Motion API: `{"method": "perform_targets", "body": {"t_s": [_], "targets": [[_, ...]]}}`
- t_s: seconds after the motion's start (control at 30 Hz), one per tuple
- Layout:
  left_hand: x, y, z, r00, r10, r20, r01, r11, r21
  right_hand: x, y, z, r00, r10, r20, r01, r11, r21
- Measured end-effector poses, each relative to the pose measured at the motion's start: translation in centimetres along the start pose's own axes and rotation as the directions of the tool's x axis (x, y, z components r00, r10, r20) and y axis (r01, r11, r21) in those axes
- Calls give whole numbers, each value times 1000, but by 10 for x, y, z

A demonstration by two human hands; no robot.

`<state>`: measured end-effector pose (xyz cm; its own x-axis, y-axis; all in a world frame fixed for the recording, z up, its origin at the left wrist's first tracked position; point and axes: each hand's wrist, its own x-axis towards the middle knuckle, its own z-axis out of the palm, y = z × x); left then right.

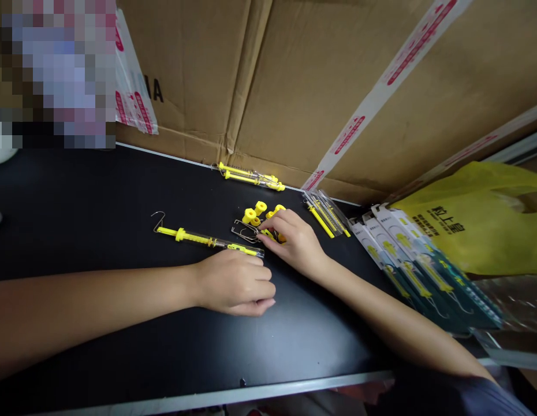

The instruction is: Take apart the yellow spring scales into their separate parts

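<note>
My left hand (236,284) lies curled on the black table, its fingers closed, beside the right end of a clear tube with yellow parts and a wire hook (194,237). What it holds, if anything, is hidden. My right hand (297,241) reaches into a small pile, thumb and index finger pinched at bent metal wires (245,230). Yellow round caps (250,215) lie just behind those wires. Under the right fingers more yellow pieces show in part.
Finished-looking yellow tubes (251,176) lie by the cardboard (186,75) at the back. Clear tubes with yellow rods (324,215) lie to their right. Printed boxes (407,260) and a yellow bag (459,219) stand at the right. The table's front edge (216,401) runs below.
</note>
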<state>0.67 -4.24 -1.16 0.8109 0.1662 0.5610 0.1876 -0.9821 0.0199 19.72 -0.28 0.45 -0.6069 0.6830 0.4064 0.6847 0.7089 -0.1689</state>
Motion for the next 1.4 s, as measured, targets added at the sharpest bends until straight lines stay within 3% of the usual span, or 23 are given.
{"method": "perform_targets", "body": {"t_s": [0.13, 0.23, 0.33, 0.47, 0.63, 0.77, 0.9, 1.0, 1.1, 1.2, 1.3, 1.4], "targets": [[-1, 0, 0, 1000, -1, 0, 1, 1000, 2, 3, -4, -1, 1000, 9, 16, -8, 998, -55], [-1, 0, 0, 1000, -7, -10, 7, 1000, 8, -7, -12, -10, 999, 37, -10, -37, 999, 20], [-1, 1, -1, 1000, 17, -19, -17, 1000, 6, -26, -26, -16, 998, 55, 35, -59, 992, 111], [-2, 2, -2, 989, 144, -25, -143, 990, 8, -40, -41, -14, 996, 50, 68, -52, 998, 37], [-2, 9, -3, 939, 342, -19, -339, 936, 96, -33, -40, -4, 998, 60, 33, -58, 997, -60], [1, 11, -6, 937, 348, 8, -345, 923, 171, -31, -37, 1, 997, 73, 35, -71, 995, -66], [4, 6, -20, 963, 233, 135, -263, 920, 289, -37, -37, 0, 995, 81, 61, -79, 996, -40], [-3, -3, -36, 982, -49, 183, -16, 942, 335, -40, -36, -6, 995, 87, 54, -88, 996, 16], [-17, -13, -45, 930, -342, 135, 293, 910, 292, -40, -30, -15, 995, 100, 20, -102, 985, 137], [-29, -21, -45, 844, -527, 100, 510, 846, 153, -39, -22, -24, 987, 160, -14, -150, 948, 280], [-33, -25, -38, 819, -548, 170, 544, 836, 76, -36, -16, -29, 963, 269, -21, -232, 863, 448], [-30, -24, -33, 821, -535, 199, 540, 841, 32, -35, -15, -30, 929, 370, 16, -288, 694, 660]]}}
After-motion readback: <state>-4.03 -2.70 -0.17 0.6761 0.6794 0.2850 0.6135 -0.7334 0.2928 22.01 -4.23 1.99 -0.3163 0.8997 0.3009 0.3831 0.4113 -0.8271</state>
